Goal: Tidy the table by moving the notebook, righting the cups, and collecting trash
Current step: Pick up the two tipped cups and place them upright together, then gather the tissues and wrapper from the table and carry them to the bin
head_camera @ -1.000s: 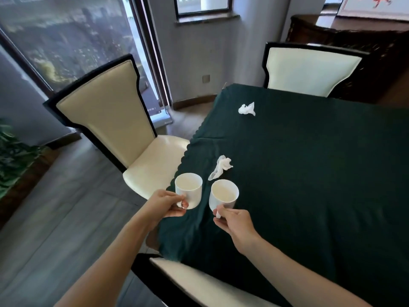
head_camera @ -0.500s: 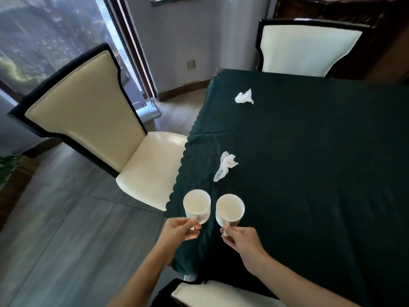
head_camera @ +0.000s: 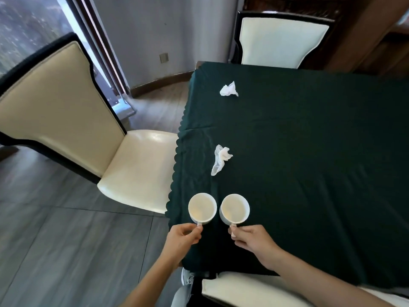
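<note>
— What are you seeing from your head camera right now?

— You are looking down at a table with a dark green cloth (head_camera: 309, 173). Your left hand (head_camera: 182, 239) is pinching the handle of the left cup (head_camera: 202, 208). Your right hand (head_camera: 254, 240) is pinching the handle of the right cup (head_camera: 235, 209).

— How are the cups sitting?

— Both are standing upright with their open tops facing you, side by side near the cloth's left edge, close to you. They are almost touching. I cannot tell if they are resting on the cloth or hanging just above it.

— And the trash?

— One crumpled tissue (head_camera: 220, 161) is lying just past the cups. Another tissue (head_camera: 229, 89) is lying far off, near the far corner.

— Anything else?

— A cream chair (head_camera: 73, 111) is standing to your left, and another chair (head_camera: 281, 43) is standing at the far end.
</note>
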`<state>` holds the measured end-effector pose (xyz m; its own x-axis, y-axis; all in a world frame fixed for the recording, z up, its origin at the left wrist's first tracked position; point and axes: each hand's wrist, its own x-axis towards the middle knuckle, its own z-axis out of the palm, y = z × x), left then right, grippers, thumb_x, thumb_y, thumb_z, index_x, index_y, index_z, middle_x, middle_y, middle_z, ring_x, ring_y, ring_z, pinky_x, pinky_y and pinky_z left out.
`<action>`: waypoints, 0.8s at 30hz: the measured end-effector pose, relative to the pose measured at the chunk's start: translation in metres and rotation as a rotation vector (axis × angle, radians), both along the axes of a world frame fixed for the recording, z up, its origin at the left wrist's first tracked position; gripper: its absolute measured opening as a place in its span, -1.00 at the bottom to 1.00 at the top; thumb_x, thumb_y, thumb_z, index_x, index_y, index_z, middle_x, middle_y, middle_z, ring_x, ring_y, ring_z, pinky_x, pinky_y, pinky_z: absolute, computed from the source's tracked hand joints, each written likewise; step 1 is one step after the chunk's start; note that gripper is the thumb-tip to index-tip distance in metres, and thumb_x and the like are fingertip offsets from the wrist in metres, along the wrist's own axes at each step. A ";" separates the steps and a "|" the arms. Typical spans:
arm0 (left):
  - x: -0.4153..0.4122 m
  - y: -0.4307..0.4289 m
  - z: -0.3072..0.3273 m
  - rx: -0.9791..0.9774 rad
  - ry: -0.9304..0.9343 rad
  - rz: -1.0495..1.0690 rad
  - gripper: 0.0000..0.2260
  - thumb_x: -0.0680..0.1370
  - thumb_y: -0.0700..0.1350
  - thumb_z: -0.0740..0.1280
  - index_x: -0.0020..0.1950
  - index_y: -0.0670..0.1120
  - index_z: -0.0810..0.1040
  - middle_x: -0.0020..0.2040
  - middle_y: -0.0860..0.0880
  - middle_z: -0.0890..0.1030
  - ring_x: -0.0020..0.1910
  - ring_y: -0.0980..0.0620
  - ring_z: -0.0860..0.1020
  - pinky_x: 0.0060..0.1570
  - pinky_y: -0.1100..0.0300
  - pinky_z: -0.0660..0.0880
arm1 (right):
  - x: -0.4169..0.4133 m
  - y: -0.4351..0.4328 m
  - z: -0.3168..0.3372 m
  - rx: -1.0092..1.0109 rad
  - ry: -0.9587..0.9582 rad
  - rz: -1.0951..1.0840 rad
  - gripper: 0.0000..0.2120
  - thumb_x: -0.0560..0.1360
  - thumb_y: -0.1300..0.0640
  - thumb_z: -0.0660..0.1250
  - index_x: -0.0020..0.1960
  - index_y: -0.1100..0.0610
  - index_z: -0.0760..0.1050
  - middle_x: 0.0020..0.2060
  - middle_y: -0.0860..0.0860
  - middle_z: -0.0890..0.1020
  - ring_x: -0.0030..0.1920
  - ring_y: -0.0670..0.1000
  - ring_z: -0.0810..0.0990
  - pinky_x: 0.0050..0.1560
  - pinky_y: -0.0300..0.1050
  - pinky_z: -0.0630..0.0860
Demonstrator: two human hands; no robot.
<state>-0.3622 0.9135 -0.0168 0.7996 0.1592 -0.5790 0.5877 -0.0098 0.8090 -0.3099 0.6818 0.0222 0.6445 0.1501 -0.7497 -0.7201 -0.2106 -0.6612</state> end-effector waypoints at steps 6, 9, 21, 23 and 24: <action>0.015 0.024 0.024 0.228 -0.038 -0.168 -0.86 0.56 0.11 0.48 -0.14 0.10 0.75 -0.30 0.31 0.72 -0.26 0.29 0.66 -0.18 0.32 0.56 | 0.013 -0.013 0.012 -0.140 -0.072 0.271 -0.84 0.54 0.07 0.50 0.09 0.09 0.75 0.01 -0.06 0.79 0.14 -0.08 0.71 0.16 -0.16 0.63; 0.037 0.043 0.040 0.316 -0.083 -0.187 -0.84 0.59 0.11 0.45 -0.17 0.13 0.70 -0.33 0.24 0.70 -0.30 0.29 0.64 -0.24 0.39 0.49 | 0.035 -0.026 0.021 -0.323 -0.152 0.510 -0.92 0.51 0.06 0.50 -0.09 0.04 0.76 -0.20 -0.16 0.75 -0.13 -0.16 0.67 -0.03 -0.24 0.55; 0.161 0.032 0.055 0.407 -0.175 -0.182 -0.86 0.64 -0.02 0.38 -0.08 0.01 0.68 -0.27 0.11 0.66 -0.33 0.15 0.59 -0.13 0.15 0.55 | 0.172 0.002 0.018 -0.543 -0.395 0.599 -0.75 0.55 0.07 0.42 0.22 0.02 0.68 0.02 -0.09 0.72 0.11 -0.07 0.66 0.17 -0.18 0.51; 0.174 0.023 0.050 0.403 -0.159 -0.172 -0.87 0.63 -0.02 0.37 -0.06 0.03 0.68 -0.26 0.14 0.66 -0.36 0.22 0.59 -0.11 0.15 0.56 | 0.189 0.018 0.014 -0.537 -0.439 0.601 -0.69 0.54 0.05 0.42 0.27 0.04 0.65 0.12 0.00 0.73 0.17 0.03 0.67 0.19 -0.10 0.55; 0.180 0.020 0.046 0.400 -0.153 -0.171 -0.88 0.63 -0.01 0.38 -0.06 0.04 0.68 -0.25 0.14 0.66 -0.37 0.23 0.60 -0.11 0.15 0.56 | 0.197 0.025 0.011 -0.539 -0.476 0.601 -0.66 0.53 0.05 0.41 0.30 0.04 0.62 0.16 0.03 0.71 0.16 0.07 0.67 0.20 -0.05 0.56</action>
